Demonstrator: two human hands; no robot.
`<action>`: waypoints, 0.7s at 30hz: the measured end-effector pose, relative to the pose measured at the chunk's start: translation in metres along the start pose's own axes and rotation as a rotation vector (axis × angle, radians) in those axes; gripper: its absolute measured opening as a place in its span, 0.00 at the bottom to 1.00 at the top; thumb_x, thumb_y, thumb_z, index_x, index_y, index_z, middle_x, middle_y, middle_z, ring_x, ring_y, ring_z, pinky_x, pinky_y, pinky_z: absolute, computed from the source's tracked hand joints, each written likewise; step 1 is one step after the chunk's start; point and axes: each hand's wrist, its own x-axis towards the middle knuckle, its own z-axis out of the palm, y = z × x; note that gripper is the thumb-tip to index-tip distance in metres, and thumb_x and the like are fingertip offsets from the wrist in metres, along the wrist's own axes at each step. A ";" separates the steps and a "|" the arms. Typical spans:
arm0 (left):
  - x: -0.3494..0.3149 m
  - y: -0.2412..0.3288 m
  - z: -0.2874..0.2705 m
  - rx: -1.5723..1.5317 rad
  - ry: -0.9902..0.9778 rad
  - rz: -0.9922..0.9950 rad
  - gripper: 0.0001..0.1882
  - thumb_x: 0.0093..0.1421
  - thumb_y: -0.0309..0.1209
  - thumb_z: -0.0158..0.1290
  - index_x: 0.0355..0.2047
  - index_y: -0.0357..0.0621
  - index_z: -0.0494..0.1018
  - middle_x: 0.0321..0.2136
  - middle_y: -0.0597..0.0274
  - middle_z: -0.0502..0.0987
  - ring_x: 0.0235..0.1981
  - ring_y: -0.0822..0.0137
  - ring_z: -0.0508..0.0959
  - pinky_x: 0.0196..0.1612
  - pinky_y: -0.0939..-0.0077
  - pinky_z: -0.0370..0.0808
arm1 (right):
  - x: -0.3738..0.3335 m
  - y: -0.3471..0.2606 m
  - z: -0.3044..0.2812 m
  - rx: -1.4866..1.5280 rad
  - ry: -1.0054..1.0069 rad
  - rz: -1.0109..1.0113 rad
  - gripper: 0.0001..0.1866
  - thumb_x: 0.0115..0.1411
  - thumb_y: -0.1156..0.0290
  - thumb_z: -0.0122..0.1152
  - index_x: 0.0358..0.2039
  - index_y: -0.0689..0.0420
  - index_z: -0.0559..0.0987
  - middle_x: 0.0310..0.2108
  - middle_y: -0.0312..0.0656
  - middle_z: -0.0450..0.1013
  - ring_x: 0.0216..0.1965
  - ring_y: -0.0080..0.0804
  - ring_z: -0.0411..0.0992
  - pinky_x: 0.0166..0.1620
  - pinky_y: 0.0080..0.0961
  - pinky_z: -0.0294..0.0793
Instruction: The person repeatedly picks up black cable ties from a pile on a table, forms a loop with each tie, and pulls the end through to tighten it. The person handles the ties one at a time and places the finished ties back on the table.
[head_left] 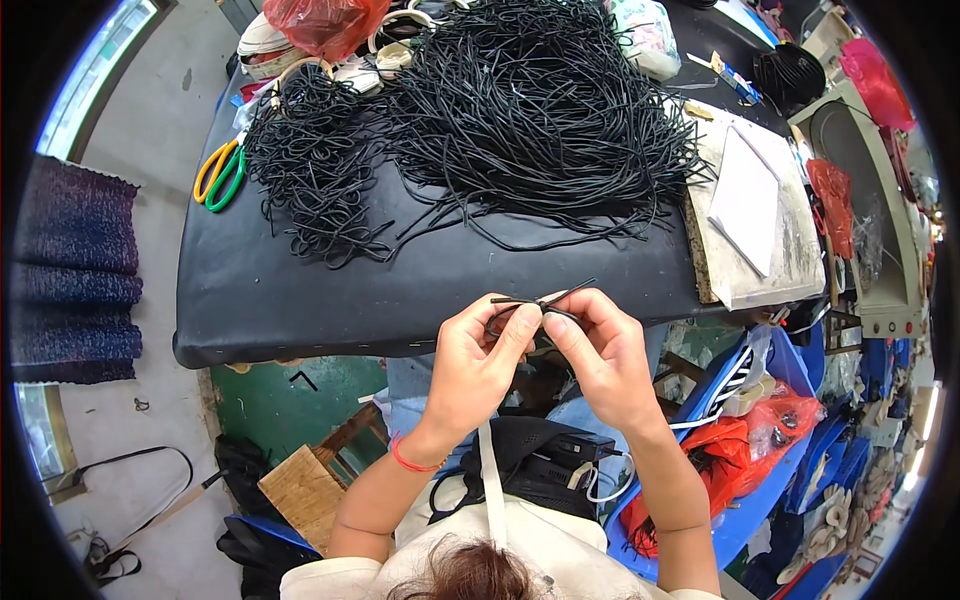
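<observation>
Above the table's front edge, my two hands meet thumb to thumb. Between them is a thin black cord tied into a small bow, with two loops and two loose ends. My left hand pinches one loop, and my right hand pinches the other. On the black-covered table beyond lies a large heap of long black cords. To its left sits a smaller pile of black cords that look looped or knotted.
Scissors with yellow and green handles lie at the table's left edge. A pale board with white paper is on the right. Below right stands a blue bin with red plastic bags. A wooden stool stands lower left.
</observation>
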 end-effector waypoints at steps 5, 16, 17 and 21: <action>0.002 -0.007 -0.003 -0.054 0.011 -0.034 0.09 0.60 0.32 0.52 0.33 0.36 0.73 0.24 0.69 0.73 0.25 0.81 0.69 0.29 0.87 0.67 | -0.001 -0.001 0.001 0.005 0.000 0.034 0.08 0.60 0.73 0.53 0.37 0.64 0.72 0.27 0.33 0.70 0.29 0.14 0.65 0.32 0.12 0.65; 0.015 0.014 -0.015 -0.189 -0.195 -0.160 0.08 0.59 0.29 0.50 0.35 0.37 0.74 0.29 0.59 0.77 0.30 0.74 0.76 0.34 0.82 0.74 | 0.004 -0.006 -0.008 -0.107 0.190 -0.115 0.10 0.59 0.72 0.55 0.39 0.63 0.73 0.35 0.36 0.69 0.32 0.18 0.68 0.37 0.16 0.69; 0.014 0.016 -0.013 -0.191 -0.235 -0.155 0.08 0.59 0.29 0.51 0.34 0.36 0.74 0.28 0.60 0.77 0.29 0.75 0.76 0.34 0.82 0.74 | 0.010 -0.008 -0.007 -0.135 0.107 -0.181 0.12 0.58 0.73 0.55 0.42 0.63 0.73 0.39 0.38 0.67 0.35 0.21 0.69 0.39 0.18 0.69; 0.010 0.014 -0.011 -0.150 -0.298 -0.166 0.10 0.60 0.31 0.51 0.35 0.36 0.75 0.27 0.64 0.76 0.27 0.77 0.74 0.32 0.84 0.72 | 0.015 -0.007 -0.008 0.039 -0.080 -0.080 0.09 0.60 0.73 0.53 0.38 0.64 0.73 0.33 0.39 0.71 0.31 0.19 0.71 0.32 0.15 0.70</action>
